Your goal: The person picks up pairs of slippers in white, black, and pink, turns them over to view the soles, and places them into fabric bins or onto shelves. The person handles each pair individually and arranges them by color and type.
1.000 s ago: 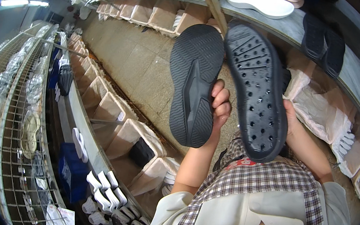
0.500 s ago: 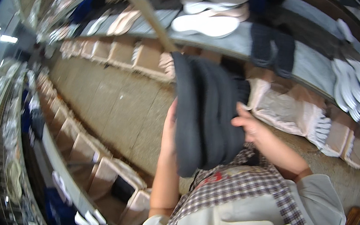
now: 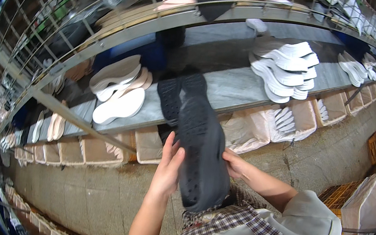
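The black soles [image 3: 203, 162] are held one against the other just off the middle of the view toward 5 o'clock, the far end tipped toward 12, the near end toward 6, with a hole-dotted face turned up and a little blurred. The left hand [image 3: 167, 169] stands between 6 and 7 o'clock beside their left edge, fingers stretched and slightly spread; whether they press on the rubber I cannot tell. At 4 o'clock the right hand [image 3: 237, 167] pinches the right edge, thumb near the top side and the other fingers mostly hidden. Beyond the far end, at 12 o'clock, a dark pair of soles [image 3: 168, 99] lies on the grey shelf [image 3: 230, 87]. White soles [image 3: 281, 73] are stacked on it at 2 o'clock, and pale soles [image 3: 116, 77] rest near 10. Cloth-lined bins [image 3: 150, 146] line up under its front edge, the one at 3 o'clock holding white pieces [image 3: 285, 120]. An orange crate [image 3: 340, 192] is at 4, well apart from the hands, and the plaid apron [image 3: 232, 217] is at 5.
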A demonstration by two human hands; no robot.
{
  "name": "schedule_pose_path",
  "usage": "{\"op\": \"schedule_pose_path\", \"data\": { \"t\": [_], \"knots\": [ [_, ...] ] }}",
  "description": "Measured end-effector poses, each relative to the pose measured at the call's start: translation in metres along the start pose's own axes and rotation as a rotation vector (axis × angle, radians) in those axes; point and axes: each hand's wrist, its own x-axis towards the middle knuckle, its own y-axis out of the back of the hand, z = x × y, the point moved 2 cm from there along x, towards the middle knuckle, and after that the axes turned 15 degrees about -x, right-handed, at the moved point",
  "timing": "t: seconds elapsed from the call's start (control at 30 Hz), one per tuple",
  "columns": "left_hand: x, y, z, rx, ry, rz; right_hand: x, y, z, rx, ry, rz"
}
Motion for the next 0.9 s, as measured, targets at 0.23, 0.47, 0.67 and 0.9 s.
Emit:
{"op": "schedule_pose_path", "data": {
  "t": [0.23,0.47,0.67,0.9],
  "knots": [
    [0.115,-0.012,-0.022,1.245,-0.514,-0.094,-0.060,0.073,-0.032,0.044,0.210,0.234],
    [0.174,-0.003,-0.059,1.984,-0.760,-0.235,-0.088,0.101,-0.020,0.103,0.140,0.424],
    [0.057,-0.013,-0.004,1.308,-0.936,-0.076,-0.086,0.090,-0.012,0.073,0.039,0.390],
    [-0.120,0.015,0.024,1.047,-0.949,-0.254,-0.035,0.038,0.036,-0.050,-0.133,0.285]
  ]
}}
